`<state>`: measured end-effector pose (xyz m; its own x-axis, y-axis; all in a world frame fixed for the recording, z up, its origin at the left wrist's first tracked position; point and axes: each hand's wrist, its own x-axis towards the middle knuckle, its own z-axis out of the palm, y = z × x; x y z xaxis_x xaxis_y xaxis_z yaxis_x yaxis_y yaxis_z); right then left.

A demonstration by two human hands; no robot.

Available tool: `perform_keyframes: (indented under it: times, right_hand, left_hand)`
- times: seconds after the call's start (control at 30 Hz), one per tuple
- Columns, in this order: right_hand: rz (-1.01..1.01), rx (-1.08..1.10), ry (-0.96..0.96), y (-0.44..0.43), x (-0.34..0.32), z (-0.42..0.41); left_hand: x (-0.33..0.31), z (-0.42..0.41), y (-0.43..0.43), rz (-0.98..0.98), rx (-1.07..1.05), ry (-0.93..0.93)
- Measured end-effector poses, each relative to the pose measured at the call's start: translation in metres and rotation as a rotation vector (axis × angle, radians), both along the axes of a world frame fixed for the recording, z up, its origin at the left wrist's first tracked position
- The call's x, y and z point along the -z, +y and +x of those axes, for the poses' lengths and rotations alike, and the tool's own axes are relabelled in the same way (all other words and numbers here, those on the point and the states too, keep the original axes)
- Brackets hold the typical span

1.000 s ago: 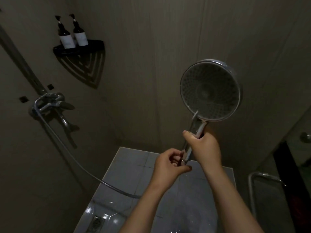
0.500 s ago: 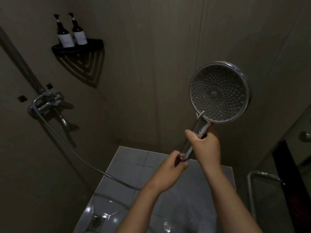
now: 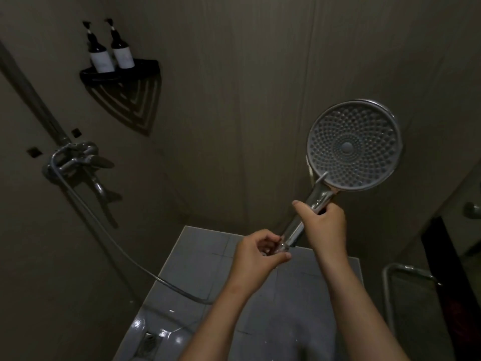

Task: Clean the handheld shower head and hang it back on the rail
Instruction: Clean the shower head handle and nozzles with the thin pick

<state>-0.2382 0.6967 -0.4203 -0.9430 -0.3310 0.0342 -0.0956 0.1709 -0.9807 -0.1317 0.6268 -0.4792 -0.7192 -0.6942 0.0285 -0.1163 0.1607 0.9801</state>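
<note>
The handheld shower head (image 3: 354,145) is held up in the right hand (image 3: 325,222)'s closed grip; its handle base is pinched by the left hand (image 3: 257,252).

Right hand (image 3: 325,225) grips the chrome handle of the shower head (image 3: 352,145), nozzle face turned toward the camera. Left hand (image 3: 257,252) pinches the handle's bottom end. The hose (image 3: 125,254) runs left to the faucet (image 3: 75,160). 2 bottles (image 3: 110,53) sit on the far-left corner shelf (image 3: 122,72).
</note>
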Motion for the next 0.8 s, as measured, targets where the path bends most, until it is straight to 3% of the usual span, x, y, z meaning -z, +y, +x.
perform_keyframes:
  times: [0.27,0.57,0.8]
  right_hand:
    - [-0.105,0.07,-0.134,-0.003,0.015,-0.004]
    - [-0.185,0.087,-0.257,-0.002,0.028,-0.012]
    - [-0.202,0.04,-0.269,-0.002,0.031,-0.016]
  left_hand:
    - [0.001,0.0,0.003,-0.065,-0.066,0.035]
    - [-0.005,0.007,-0.011,0.15,0.2,-0.024]
    - [-0.01,0.011,-0.014,0.198,0.388,-0.078]
